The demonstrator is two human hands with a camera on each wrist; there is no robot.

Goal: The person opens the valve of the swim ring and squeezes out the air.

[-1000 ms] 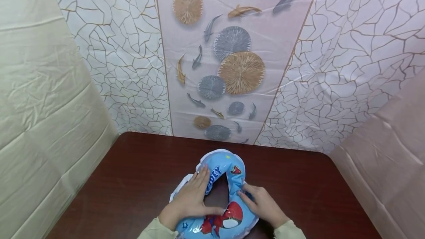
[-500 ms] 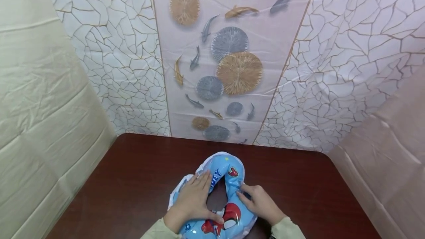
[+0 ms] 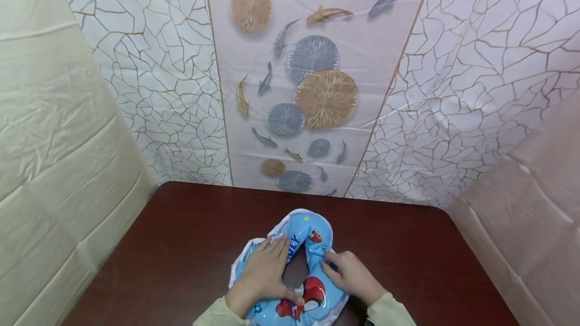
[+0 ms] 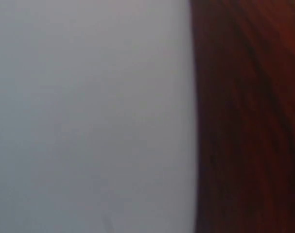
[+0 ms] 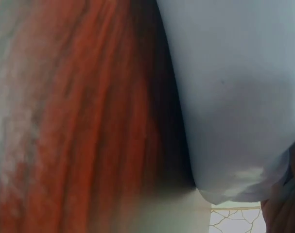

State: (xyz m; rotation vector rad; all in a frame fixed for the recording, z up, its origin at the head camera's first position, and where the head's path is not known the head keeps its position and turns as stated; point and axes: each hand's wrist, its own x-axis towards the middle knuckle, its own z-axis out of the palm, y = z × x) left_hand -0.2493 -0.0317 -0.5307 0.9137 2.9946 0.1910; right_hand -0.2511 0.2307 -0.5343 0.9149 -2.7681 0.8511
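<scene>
A blue inflatable swim ring (image 3: 317,223) with a white edge, a red cartoon figure and blue lettering lies on the table in the head view. It looks soft and creased, its hole narrowed to a slit. My left hand (image 3: 264,275) rests on its left side with fingers straight and the thumb spread across the near part. On the right side my right hand (image 3: 353,276) pinches the ring with thumb and curled fingers; what lies between the fingertips is hidden. Pale, blurred ring surface (image 4: 94,116) fills much of the left wrist view. The ring's whitish side (image 5: 234,97) also shows in the right wrist view.
The dark red-brown table (image 3: 190,235) has rounded far corners. Behind it hangs a patterned cloth (image 3: 317,99) with fish and round shapes. Plain cream cloth (image 3: 68,165) closes the left side, and another plain cloth (image 3: 534,205) the right.
The ring's hole has become narrower, and its far end sits slightly nearer me. My left fingers have shifted a little toward me; my right hand keeps its pinch with only a slight move left.
</scene>
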